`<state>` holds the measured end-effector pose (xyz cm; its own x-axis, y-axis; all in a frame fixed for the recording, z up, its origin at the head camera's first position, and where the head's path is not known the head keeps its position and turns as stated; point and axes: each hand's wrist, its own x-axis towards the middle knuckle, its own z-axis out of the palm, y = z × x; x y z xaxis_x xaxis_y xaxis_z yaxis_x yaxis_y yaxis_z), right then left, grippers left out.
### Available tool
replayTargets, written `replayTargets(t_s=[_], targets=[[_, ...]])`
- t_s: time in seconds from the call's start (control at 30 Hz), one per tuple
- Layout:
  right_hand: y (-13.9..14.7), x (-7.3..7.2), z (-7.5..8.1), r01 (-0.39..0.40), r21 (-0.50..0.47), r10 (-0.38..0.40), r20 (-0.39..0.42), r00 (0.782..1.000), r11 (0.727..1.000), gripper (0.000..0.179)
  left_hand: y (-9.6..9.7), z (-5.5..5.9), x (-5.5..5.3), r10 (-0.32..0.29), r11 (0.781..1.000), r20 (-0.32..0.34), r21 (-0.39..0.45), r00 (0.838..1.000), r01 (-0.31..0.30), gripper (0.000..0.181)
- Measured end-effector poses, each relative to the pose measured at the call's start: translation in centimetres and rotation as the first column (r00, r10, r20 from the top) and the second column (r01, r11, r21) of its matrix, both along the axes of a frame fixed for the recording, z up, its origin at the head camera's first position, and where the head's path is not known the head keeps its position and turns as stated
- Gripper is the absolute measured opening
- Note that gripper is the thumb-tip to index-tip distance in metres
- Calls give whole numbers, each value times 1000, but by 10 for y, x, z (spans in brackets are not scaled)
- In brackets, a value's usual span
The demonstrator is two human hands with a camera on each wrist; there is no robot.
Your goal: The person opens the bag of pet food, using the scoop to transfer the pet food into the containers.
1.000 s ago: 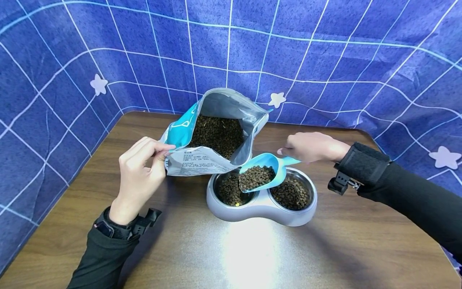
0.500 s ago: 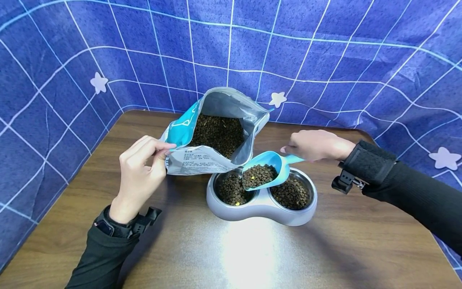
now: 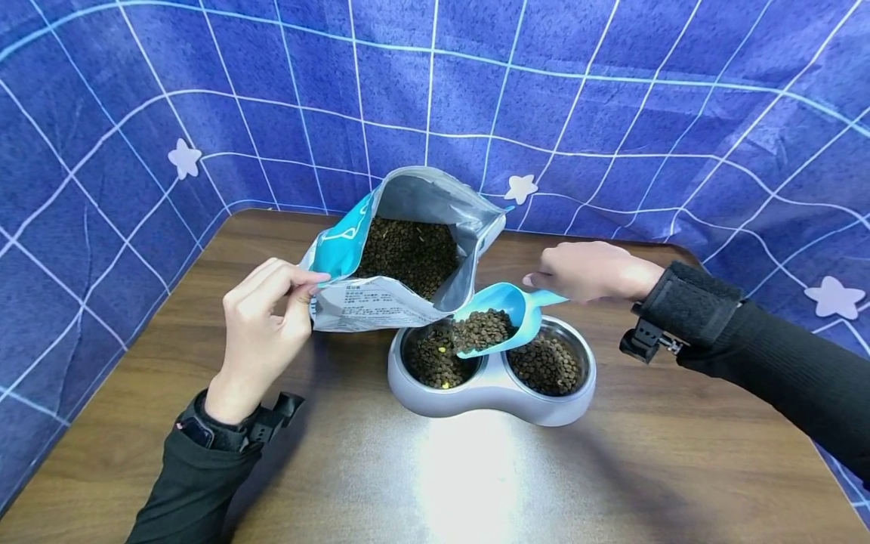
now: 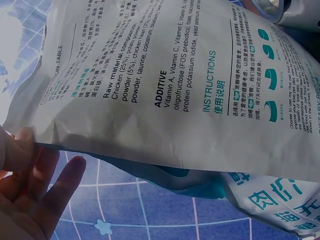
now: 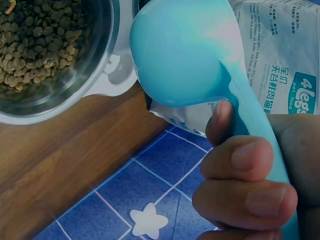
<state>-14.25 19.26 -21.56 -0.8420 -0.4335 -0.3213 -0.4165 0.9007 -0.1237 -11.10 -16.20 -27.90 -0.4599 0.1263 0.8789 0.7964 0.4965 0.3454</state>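
Observation:
In the head view, my left hand (image 3: 265,325) pinches the near left corner of an open pet food bag (image 3: 381,302) between thumb and fingers. The bag is silver inside, white and teal outside, and holds brown kibble (image 3: 408,253). My right hand (image 3: 591,270) grips the handle of a light blue scoop (image 5: 185,55), fingers curled round it in the right wrist view. Kibble (image 3: 485,330) lies in the scoop, whose lip hangs over the left side of a pale double bowl (image 3: 492,399). Both bowl wells contain kibble; the scoop hides part of the left one.
A brown wooden table (image 3: 340,468) carries the bag and double bowl, with a bright glare in front of the bowl. A blue gridded cloth (image 3: 272,136) with white stars rises along the back and sides. The bag's front edge stands right behind the left well.
The scoop has shifted slightly right, then back left, its lip over the left well. A yellow piece seen in the scoop half a second ago now shows over the left well. The left hand stays put.

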Motion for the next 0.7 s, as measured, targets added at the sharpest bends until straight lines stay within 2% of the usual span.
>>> replayTargets(t_s=[0.23, 0.7], targets=[[-4, 0, 5, 5, 26, -5, -13, 1000, 1000, 45, 0, 0, 0, -3, 1000, -8, 5, 1000, 3, 15], [-14, 2, 10, -28, 77, 38, -125, 991, 997, 41, -1, 0, 0, -4, 1000, 6, -6, 1000, 4, 14]])
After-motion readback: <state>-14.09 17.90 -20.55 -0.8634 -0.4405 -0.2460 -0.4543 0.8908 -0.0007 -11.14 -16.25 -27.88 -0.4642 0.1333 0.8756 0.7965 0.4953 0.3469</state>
